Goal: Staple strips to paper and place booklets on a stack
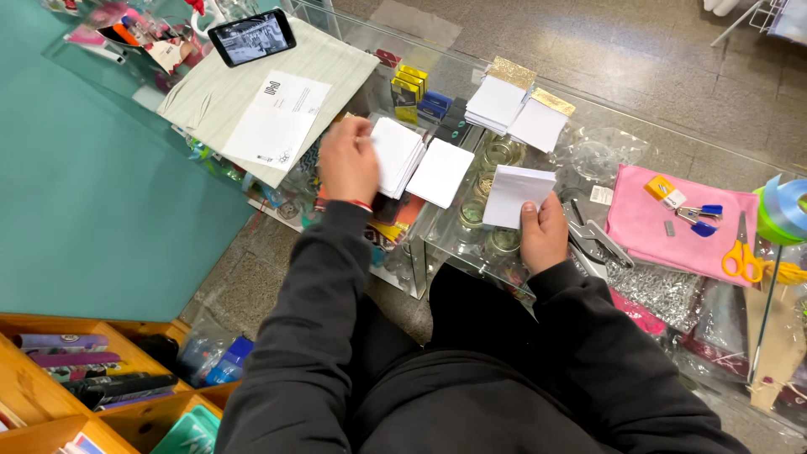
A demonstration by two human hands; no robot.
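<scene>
Fingers, left: my left hand (349, 161) is curled narrow around the near-left edge of a fanned stack of white cards (397, 154), which rests on the glass.
Fingers, right: my right hand (544, 233) pinches a second stack of white cards (514, 195), thumb on top, holding it tilted up off the glass.
Counter: the glass counter (588, 109) runs from far left to near right; its near edge drops just past my wrists, and its far edge meets the stone floor.
Open room: a bare strip of glass lies far of the pink pouch, and a little between my two hands.
Teal surface: a broad teal panel (101, 185) fills the left.
Mat: a pale woven mat (210, 97) lies far left, carrying a white printed sheet (277, 118) and a phone (251, 37).
Pink pouch: the pouch (672, 227) lies right, with small clips on it and orange-handled scissors (741, 256) at its right edge.
Loose card: one white card (440, 172) lies flat between my hands.
Far stacks: two gold-edged card stacks (517, 105) sit well beyond.
Wooden tray: compartments near left (50, 395) hold markers and pens.
</scene>
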